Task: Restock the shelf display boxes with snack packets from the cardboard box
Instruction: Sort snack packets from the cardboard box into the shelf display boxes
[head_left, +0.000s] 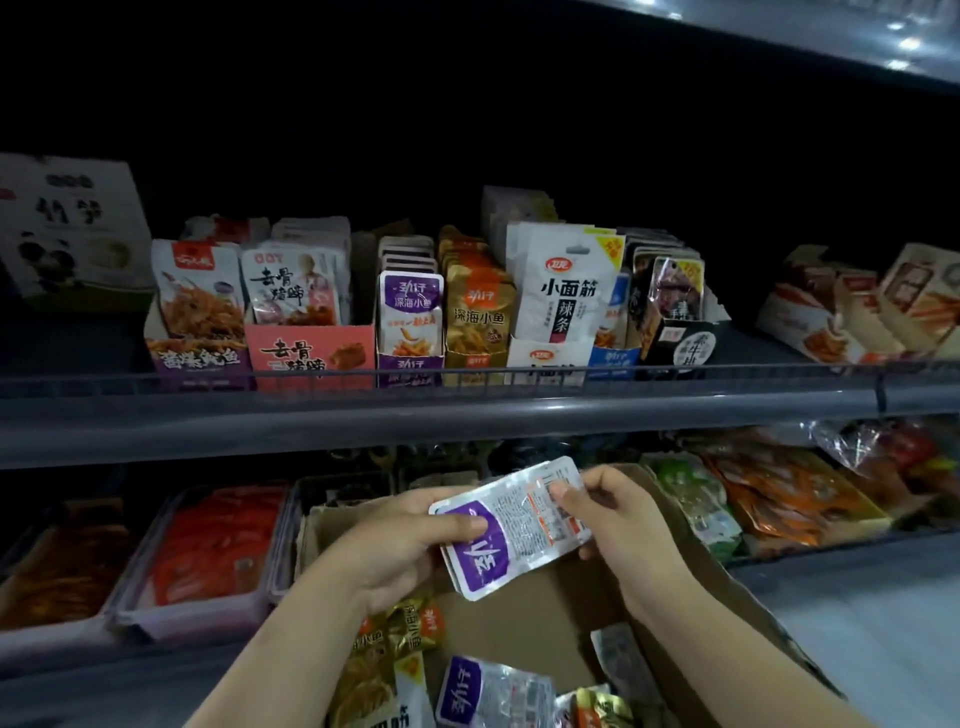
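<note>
The left hand's thumb (470, 526) presses the purple end of a small stack of purple-and-silver foil snack packets (511, 527), its fingers curled beneath. The right hand's fingertips (563, 491) pinch the stack's far right edge. Left hand (400, 545) and right hand (623, 519) hold the stack above the open brown cardboard box (545, 613), where more gold and purple packets (467, 691) lie near. On the far shelf, the purple display box (410, 364) stands between a pink box (306, 353) and a gold box (475, 358).
</note>
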